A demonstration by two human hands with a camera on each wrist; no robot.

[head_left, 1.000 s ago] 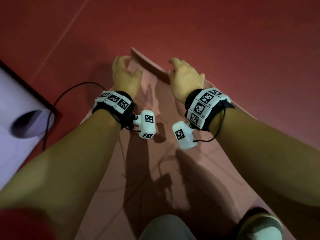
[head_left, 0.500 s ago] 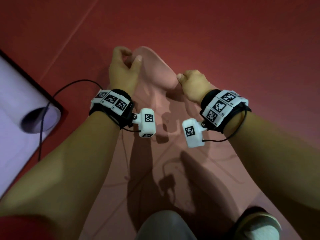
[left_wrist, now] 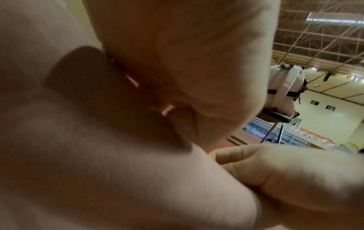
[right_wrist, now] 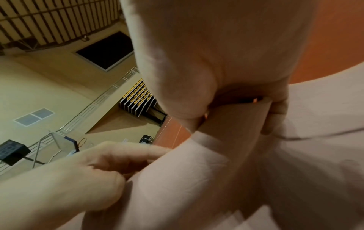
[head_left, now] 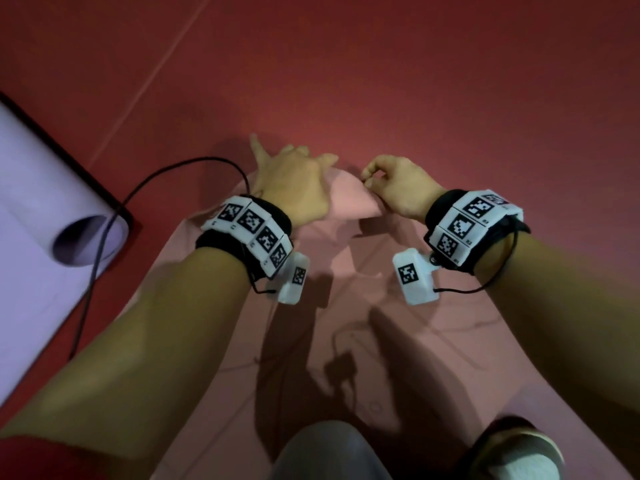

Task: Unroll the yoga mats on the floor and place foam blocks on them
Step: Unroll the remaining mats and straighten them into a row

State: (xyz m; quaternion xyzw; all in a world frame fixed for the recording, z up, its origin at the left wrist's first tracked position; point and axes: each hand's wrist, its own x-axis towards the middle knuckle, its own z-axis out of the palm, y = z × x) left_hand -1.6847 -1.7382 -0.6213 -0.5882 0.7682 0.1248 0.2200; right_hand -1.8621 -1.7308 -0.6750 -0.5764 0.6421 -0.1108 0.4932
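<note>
A pink yoga mat (head_left: 346, 341) lies unrolled on the red floor, running away from me. Its far end (head_left: 346, 199) is curled back over itself toward me. My left hand (head_left: 294, 181) holds the left side of that curl, thumb on top of the fold (left_wrist: 138, 171); one finger sticks out forward. At the right side my right hand (head_left: 394, 185) has its fingers curled round the mat's edge (right_wrist: 236, 124). No foam block is in view.
A pale lilac mat (head_left: 31, 209) with a rolled end (head_left: 83, 240) lies at the left. A black cable (head_left: 100, 244) runs across it and onto the floor. My knee (head_left: 329, 452) and shoe (head_left: 519, 452) are on the pink mat's near end. Red floor (head_left: 450, 81) stretches beyond.
Both hands took hold of the mat's far edge and drew it back toward me, so the end that lay out ahead now curls over. The hands sit closer together.
</note>
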